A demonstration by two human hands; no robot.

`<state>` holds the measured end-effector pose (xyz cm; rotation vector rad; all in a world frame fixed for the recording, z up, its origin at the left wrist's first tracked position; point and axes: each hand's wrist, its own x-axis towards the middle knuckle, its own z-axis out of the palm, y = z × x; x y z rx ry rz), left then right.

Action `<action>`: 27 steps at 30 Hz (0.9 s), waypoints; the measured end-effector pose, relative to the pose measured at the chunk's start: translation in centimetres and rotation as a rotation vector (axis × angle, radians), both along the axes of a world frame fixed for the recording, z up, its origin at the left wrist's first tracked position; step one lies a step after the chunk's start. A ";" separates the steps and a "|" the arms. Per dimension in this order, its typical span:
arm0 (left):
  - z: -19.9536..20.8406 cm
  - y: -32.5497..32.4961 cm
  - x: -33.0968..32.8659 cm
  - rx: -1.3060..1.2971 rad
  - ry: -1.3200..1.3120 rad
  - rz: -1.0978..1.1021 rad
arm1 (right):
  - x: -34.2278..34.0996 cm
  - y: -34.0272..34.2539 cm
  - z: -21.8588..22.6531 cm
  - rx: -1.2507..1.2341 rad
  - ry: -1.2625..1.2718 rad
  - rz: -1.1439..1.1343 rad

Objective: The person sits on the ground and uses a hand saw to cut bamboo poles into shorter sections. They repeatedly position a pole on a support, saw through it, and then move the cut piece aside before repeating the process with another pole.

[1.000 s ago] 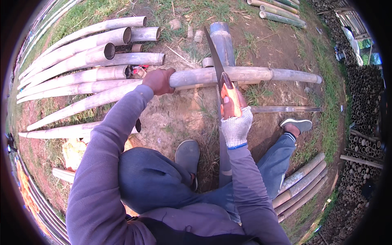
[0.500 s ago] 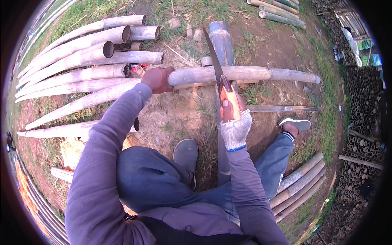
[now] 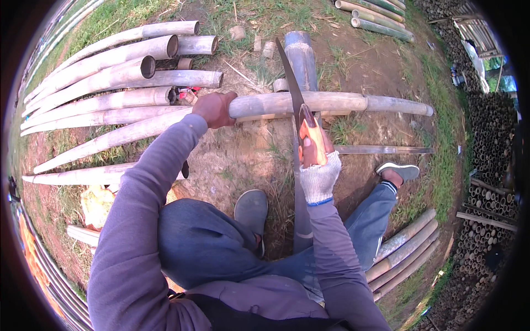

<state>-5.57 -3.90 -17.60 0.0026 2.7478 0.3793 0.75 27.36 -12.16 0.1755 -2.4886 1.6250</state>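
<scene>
A long pale bamboo pole [image 3: 259, 105] runs crosswise in front of me, resting over a thicker bamboo log [image 3: 301, 60] that points away from me. My left hand [image 3: 214, 109] is wrapped round the pole, left of the log. My right hand [image 3: 317, 157], in a white knit glove with bare fingertips, grips the orange handle of a handsaw [image 3: 292, 77]. The dark blade lies across the top of the pole, its tip pointing away and slightly left. Whether the teeth have cut into the bamboo is too small to tell.
Several bamboo poles [image 3: 138, 69] lie side by side at the left. More poles [image 3: 381, 19] lie at the far right, and others [image 3: 406, 248] near my outstretched leg. A flat strip [image 3: 386, 149] crosses the dirt at right. Stacked bamboo [image 3: 491, 132] lines the right edge.
My right hand and the saw have shifted slightly toward me along the stroke. My left hand keeps its hold on the pole, which has barely moved.
</scene>
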 end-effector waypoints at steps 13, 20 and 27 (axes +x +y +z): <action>-0.4 -0.5 0.3 -0.017 -0.001 -0.001 | 10.7 7.0 -1.5 -0.110 -0.185 0.067; -0.5 -0.7 0.1 -0.012 0.020 -0.017 | 1.1 1.1 -0.8 0.007 -0.020 0.042; -0.1 -0.7 0.4 -0.023 0.010 0.034 | 14.8 8.3 1.6 -0.204 -0.422 0.063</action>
